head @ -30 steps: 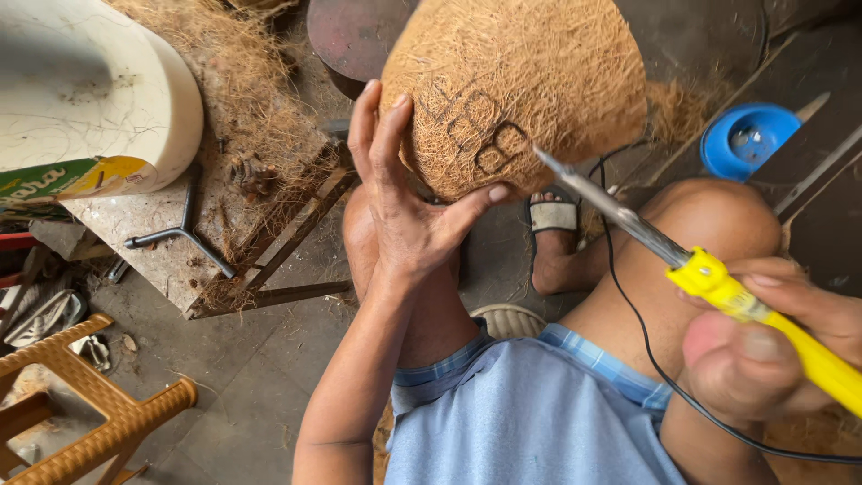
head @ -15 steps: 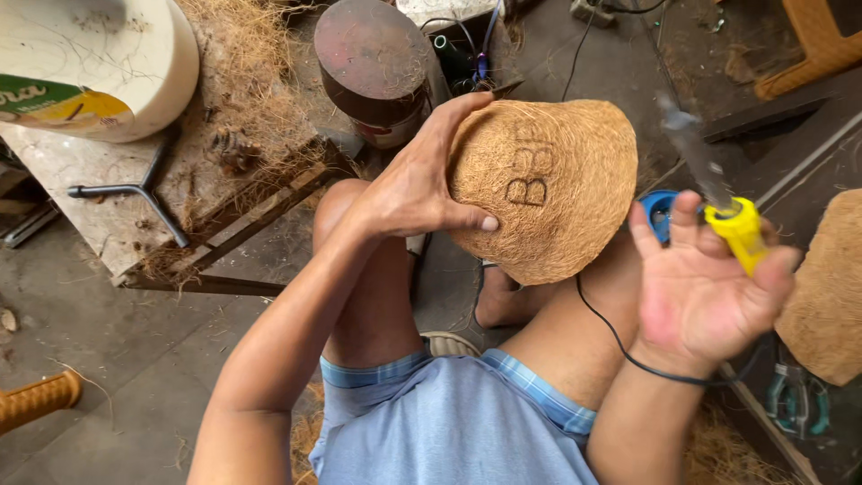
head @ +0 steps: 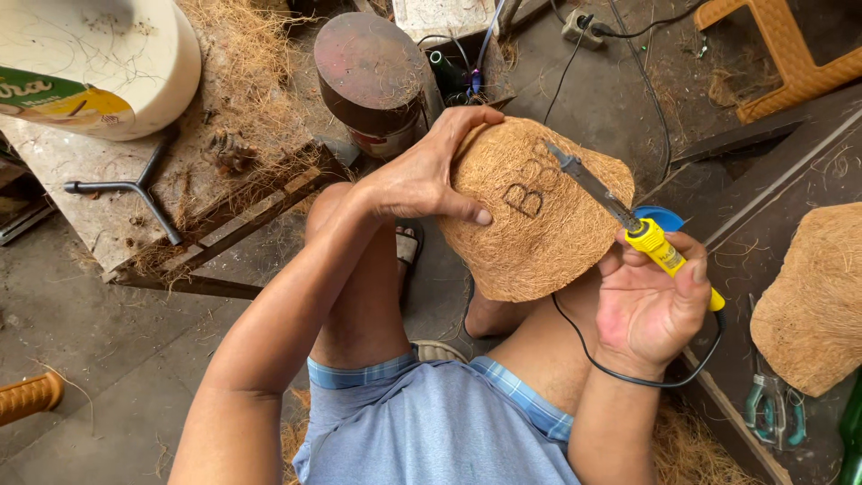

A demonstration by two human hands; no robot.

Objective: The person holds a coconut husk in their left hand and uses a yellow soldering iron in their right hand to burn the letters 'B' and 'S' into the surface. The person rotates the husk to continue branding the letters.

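**Count near the rusty drum**

2 coir pots: one (head: pixel 539 224) just below-right of the rusty drum (head: pixel 373 72), one (head: pixel 813 296) far right of it. 1 soldering iron (head: pixel 642 233), 1 white bucket (head: pixel 99 63) left of drum, 1 pr green-handled pliers (head: pixel 772 409), 2 hands (left (head: pixel 422 175), right (head: pixel 651 305)).

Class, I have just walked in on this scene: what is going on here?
A seated person steadies a coir pot on the knee with the left hand. The right hand holds a yellow-handled soldering iron, its tip resting on the pot beside dark burnt letters. A black cord loops from the handle under the wrist. Another coir pot lies to the right, with pliers below it. A rusty drum stands beyond the knee.
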